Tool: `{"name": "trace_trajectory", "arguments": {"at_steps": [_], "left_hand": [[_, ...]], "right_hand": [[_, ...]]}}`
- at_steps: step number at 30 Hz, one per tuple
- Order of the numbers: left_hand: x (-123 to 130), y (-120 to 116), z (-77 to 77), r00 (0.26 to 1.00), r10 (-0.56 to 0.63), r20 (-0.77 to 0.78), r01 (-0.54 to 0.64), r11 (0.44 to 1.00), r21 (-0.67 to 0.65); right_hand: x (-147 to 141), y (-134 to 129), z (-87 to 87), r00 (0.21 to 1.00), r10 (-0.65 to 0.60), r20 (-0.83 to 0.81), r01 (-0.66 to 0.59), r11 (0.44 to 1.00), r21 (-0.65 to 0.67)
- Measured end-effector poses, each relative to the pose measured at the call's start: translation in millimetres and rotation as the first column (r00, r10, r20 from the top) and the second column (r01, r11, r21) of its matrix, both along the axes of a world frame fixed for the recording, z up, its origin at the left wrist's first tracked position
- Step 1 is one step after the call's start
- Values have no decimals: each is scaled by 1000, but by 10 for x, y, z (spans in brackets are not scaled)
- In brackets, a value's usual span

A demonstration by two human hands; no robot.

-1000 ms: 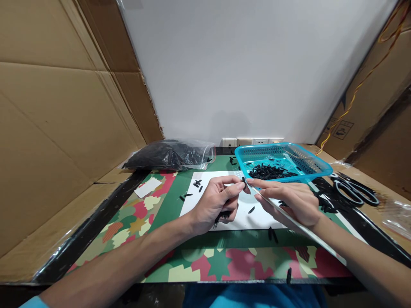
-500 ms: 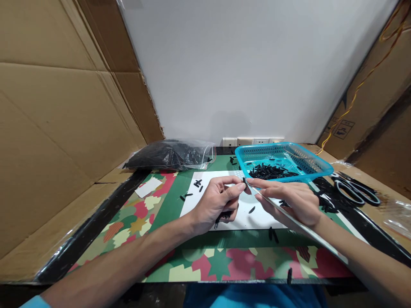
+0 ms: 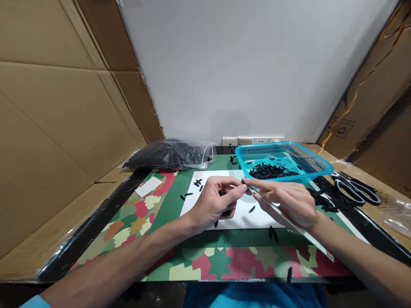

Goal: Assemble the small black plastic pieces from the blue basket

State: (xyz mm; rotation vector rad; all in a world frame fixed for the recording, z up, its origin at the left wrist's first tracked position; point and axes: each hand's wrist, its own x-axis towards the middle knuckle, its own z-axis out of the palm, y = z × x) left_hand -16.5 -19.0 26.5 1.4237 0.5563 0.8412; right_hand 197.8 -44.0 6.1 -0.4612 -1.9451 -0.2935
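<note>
My left hand point(image 3: 221, 199) pinches a small black strip point(image 3: 243, 182) between thumb and index finger. More black strips are tucked under its curled fingers, mostly hidden. My right hand point(image 3: 289, 201) grips a long, thin, pale stick point(image 3: 289, 219), whose kind I cannot make out. Its tip meets the pinched strip, and its far end slants down along my right forearm. Both hands are above a white sheet point(image 3: 192, 207) with loose black strips on it, such as one short piece point(image 3: 252, 209).
A blue plastic basket point(image 3: 314, 176) holding a heap of black strips stands behind my right hand. Scissors point(image 3: 355, 190) lie to the right. A bag of black material point(image 3: 163, 155) lies at back left. Cardboard panels point(image 3: 64, 85) flank the patterned table cover point(image 3: 224, 265).
The pinched strip stood upright before and now lies lower and more tilted at my fingertips. The stick's rear end has shifted left, and my right hand has moved slightly left.
</note>
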Motion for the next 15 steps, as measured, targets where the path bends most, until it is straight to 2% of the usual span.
{"name": "trace_trajectory", "arguments": {"at_steps": [7,11,15], "left_hand": [[18,-24,-4,999,-25,23,26,996,-81],[23,-35,7,999,-29,33,32,995,-94],[22,-43,25,999,-36,34,39,994,-106]], "right_hand": [[35,21,-111,996,-58,74,52,995,83],[41,24,-104,994,-55,92,47,995,88],[35,20,-90,986,-132,98,118,983,137]]}}
